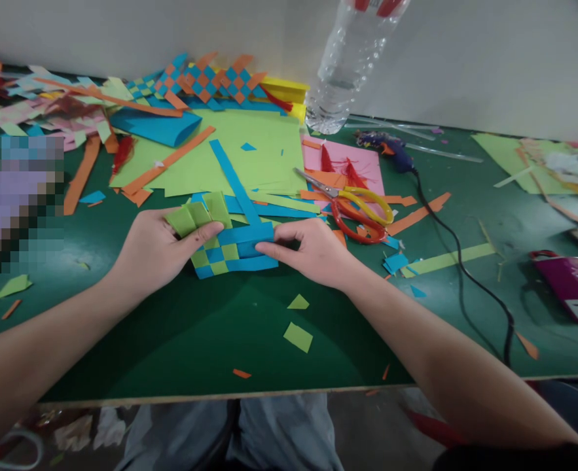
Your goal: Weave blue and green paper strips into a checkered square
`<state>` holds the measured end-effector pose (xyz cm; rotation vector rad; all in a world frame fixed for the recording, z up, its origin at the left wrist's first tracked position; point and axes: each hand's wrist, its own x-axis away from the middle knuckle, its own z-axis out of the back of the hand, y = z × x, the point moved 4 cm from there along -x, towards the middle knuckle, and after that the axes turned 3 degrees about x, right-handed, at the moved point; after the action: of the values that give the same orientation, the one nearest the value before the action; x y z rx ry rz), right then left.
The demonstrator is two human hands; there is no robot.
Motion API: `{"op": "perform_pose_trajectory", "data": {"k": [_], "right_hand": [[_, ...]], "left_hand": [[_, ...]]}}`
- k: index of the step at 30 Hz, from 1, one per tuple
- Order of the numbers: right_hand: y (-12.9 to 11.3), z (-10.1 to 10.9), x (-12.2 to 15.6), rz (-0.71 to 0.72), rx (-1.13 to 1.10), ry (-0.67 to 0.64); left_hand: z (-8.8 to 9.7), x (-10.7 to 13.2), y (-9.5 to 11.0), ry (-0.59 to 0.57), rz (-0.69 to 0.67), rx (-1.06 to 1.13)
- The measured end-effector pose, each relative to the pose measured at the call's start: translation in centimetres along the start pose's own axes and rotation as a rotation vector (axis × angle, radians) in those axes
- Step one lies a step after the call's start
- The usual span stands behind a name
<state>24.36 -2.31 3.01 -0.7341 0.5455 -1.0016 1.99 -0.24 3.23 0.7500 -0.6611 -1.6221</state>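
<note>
A small woven mat of blue and green paper strips (pixel 230 252) lies on the green table (pixel 210 333) between my hands. My left hand (pixel 156 248) pinches the folded-back green strips at the mat's left edge, thumb pressed on top. My right hand (pixel 313 252) is closed on a blue strip at the mat's right side, fingertips pressing it flat. A long blue strip (pixel 230 176) runs from the mat up across a light green sheet (pixel 239 154).
Red and yellow scissors (pixel 352 203) lie right of my right hand on a pink sheet (pixel 362 163). A glue gun (pixel 391 150) with a black cord (pixel 460 261), a water bottle (pixel 342 72), woven paper pieces (pixel 210 82) and paper scraps are scattered behind.
</note>
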Motion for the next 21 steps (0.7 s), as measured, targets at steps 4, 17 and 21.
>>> {"op": "perform_pose_trajectory", "data": {"k": [4, 17, 21], "right_hand": [[0.10, 0.02, -0.09, -0.012, 0.011, 0.001], [0.04, 0.32, -0.11, -0.001, -0.020, 0.004], [-0.02, 0.36, -0.16, 0.016, -0.021, 0.009]], "left_hand": [[0.06, 0.00, 0.07, 0.013, 0.006, -0.025], [0.03, 0.09, -0.02, 0.011, 0.025, -0.014], [-0.01, 0.08, 0.06, 0.013, 0.021, -0.008]]}}
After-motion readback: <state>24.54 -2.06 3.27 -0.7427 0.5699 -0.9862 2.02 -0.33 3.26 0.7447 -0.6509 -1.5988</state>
